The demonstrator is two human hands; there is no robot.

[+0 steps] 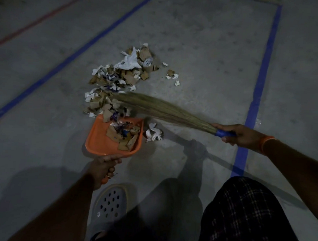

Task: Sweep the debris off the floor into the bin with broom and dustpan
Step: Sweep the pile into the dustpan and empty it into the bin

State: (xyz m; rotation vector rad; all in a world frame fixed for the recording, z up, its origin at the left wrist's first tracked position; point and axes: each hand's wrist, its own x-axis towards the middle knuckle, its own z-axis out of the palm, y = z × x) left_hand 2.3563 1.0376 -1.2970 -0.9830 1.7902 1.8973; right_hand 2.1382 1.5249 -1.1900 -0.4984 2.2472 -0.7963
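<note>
Your left hand is wrapped around the handle of the orange dustpan, which sits on the grey floor with its open lip turned toward the heap of debris. Your right hand grips the blue handle of the broom; its straw bristles fan out to the left and touch the near edge of the heap, just above the dustpan's lip. Some torn cardboard and paper scraps already lie inside the dustpan, mostly toward its right wall. The bigger part of the debris is spread on the floor beyond the pan, a mix of brown cardboard pieces and white paper. A small clump of white paper scraps lies on the floor just beside the dustpan's right wall, under the broom. A few more bits lie scattered to the right of the main heap. Blue tape lines run across the floor on both sides. Your light perforated shoe is near the left hand.
</note>
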